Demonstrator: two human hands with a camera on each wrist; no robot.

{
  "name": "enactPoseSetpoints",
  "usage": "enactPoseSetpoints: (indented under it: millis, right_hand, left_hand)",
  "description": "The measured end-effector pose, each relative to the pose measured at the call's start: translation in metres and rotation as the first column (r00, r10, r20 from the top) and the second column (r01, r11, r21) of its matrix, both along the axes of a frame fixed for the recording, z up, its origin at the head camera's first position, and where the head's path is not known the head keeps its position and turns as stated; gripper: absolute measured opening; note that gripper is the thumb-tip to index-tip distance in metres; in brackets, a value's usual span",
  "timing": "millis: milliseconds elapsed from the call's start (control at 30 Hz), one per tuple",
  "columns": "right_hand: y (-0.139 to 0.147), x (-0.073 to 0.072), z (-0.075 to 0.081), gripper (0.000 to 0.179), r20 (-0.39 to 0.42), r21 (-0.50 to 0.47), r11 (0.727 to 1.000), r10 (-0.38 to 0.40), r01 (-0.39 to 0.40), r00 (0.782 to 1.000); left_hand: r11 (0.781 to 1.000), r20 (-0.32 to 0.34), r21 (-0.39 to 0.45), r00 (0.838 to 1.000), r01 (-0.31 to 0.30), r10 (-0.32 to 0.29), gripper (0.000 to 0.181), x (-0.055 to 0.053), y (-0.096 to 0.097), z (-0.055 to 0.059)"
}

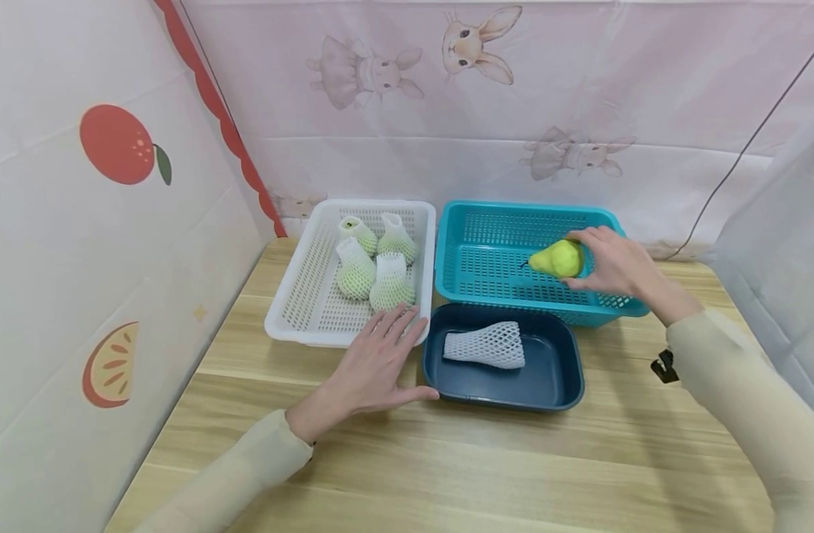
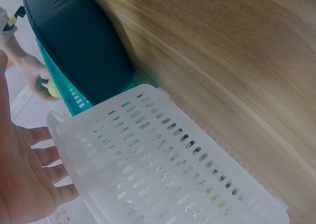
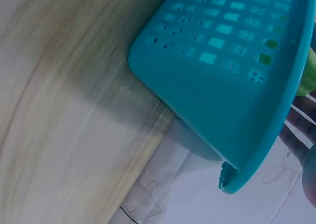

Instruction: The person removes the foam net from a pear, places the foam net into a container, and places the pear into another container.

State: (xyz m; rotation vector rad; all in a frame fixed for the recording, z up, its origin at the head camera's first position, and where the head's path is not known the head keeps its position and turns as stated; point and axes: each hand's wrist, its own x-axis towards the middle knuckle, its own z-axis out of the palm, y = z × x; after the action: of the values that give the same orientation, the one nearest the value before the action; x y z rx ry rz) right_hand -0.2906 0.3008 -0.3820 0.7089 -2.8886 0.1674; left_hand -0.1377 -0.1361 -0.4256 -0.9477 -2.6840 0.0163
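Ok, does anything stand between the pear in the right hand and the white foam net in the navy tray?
Yes: the near wall of the teal basket and the back rim of the navy tray. Nothing else visible lies between the pear and the foam net; the left hand is off to the side.

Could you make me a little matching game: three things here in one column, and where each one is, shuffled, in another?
Things
1. Bare yellow-green pear
2. Loose white foam-net sleeve
3. Four pale green pears in white foam nets

Places
A. Lying in the dark blue plastic tray
B. Inside the white perforated plastic basket
C. Held in the person's right grip

Pairs: 1-C, 2-A, 3-B
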Motion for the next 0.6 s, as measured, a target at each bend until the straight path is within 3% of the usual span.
enactPoseSetpoints:
  millis: [600]
  right_hand:
    - [-0.015,-0.037,-0.002,0.083,0.066,0.137,0.99,0.001,-0.01,0.998]
  left_hand:
    - [1.0,0.003,-0.016,1.0,-0.006,0.006,0.111,0.0,0.001,0.001]
